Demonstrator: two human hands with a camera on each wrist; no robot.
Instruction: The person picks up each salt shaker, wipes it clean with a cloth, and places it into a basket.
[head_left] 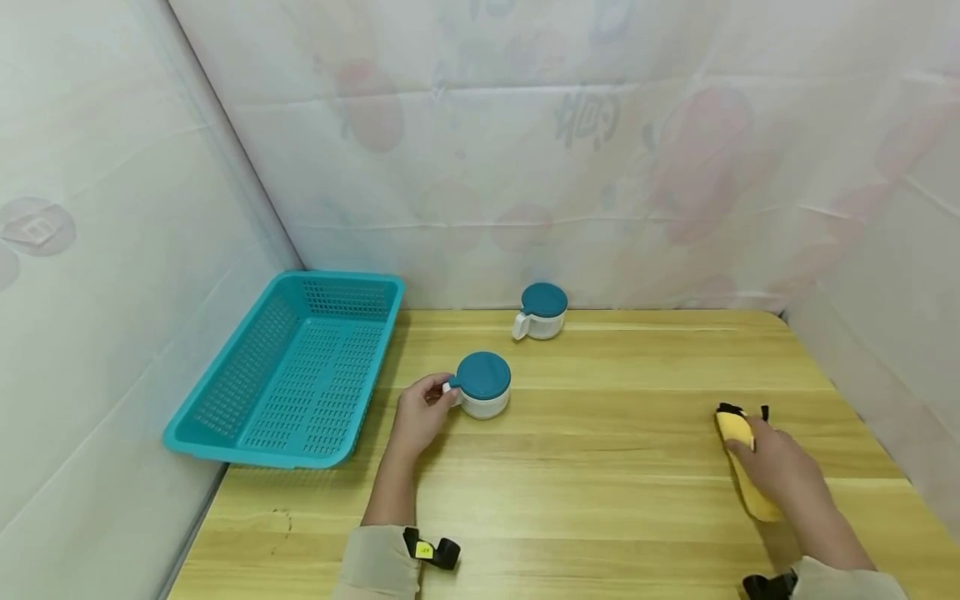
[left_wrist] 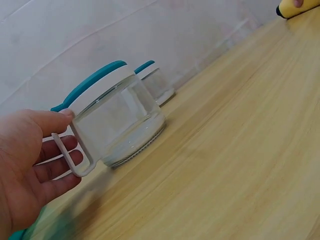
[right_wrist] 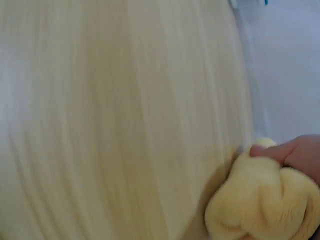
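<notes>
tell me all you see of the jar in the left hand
The jar is clear, glass-like, squat and round, with a teal lid, white rim and handle. It looks empty. It is upright, lid on, right of the basket; whether it touches the table is unclear. The left hand grips the handle, thumb near the lid.

Left fingers (left_wrist: 50,169) and right fingers (head_left: 762,431) are both curled

Basket (head_left: 315,375) blocks left; room between jar (head_left: 483,405) and plush (head_left: 747,483)
</notes>
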